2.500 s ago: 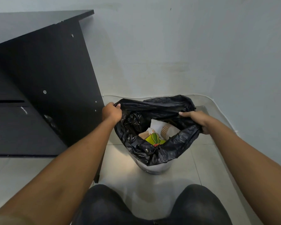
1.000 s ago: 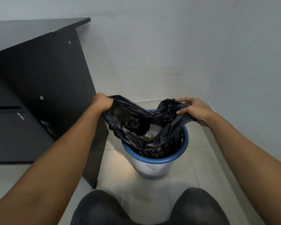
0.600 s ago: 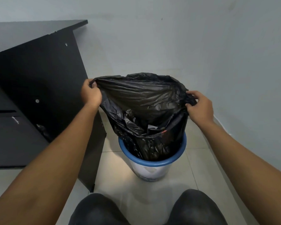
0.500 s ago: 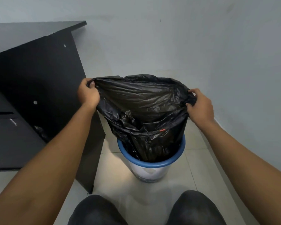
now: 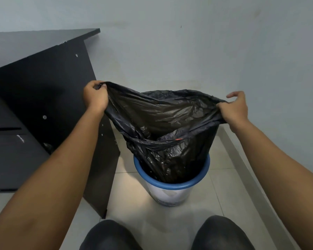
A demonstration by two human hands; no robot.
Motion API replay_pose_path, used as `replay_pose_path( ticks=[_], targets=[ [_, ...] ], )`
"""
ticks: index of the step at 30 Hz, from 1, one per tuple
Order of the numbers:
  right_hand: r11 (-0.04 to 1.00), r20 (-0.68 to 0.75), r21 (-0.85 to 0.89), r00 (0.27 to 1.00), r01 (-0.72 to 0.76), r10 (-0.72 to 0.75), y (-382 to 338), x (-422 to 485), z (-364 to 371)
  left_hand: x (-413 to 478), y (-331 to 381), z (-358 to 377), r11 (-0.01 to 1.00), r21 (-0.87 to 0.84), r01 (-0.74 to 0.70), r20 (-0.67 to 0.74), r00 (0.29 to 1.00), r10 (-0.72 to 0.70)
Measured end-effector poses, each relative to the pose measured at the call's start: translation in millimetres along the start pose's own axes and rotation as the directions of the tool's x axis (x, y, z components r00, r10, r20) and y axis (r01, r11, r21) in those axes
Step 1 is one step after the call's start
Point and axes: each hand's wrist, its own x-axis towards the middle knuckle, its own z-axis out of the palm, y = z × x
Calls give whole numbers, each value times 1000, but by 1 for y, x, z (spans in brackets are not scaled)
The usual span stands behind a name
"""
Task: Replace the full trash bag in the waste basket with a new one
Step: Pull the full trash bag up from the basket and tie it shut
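Both hands have drawn wider apart since half a second ago, stretching the bag mouth taut. Left hand (image 5: pixel 96 97) and right hand (image 5: pixel 235 110) each clamp the rim of the black trash bag (image 5: pixel 163 123), whose lower part sits inside the blue-rimmed waste basket (image 5: pixel 170 185). Step: lifting out; next, presumably, a straight upward pull, basket steady.

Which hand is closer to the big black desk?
Left. The left hand grips the trash bag edge right in front of the black desk side panel. The right hand holds the opposite edge, across the bag, near the wall.
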Motion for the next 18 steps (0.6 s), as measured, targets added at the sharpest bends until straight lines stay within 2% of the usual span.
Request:
replay_pose_path(
  ticks=[3,5,7,9,11,15,18],
  targets=[
    [980,105,185,993,-73,54,-8,4,2,4,7,-1,1000,-28,-2,-14,1000,1],
    [974,223,213,974,-78,29,-6,3,4,3,12,1,998,-69,6,-15,1000,-7],
    [996,290,78,955,44,-65,0,0,6,2,15,1,995,-98,20,-25,999,-23],
    [975,328,-125,935,185,-135,9,1,6,2,17,0,991,-123,51,-45,997,-57],
    [925,306,-292,940,244,-151,13,5,5,1,19,-1,988,-133,83,-49,995,-90],
    [892,137,-341,954,298,-266,3,7,3,2,23,-4,987,-137,86,18,996,-84],
    [819,3,-501,947,280,-321,-3,6,4,2,26,-7,991,-109,73,105,993,-62]
  ],
)
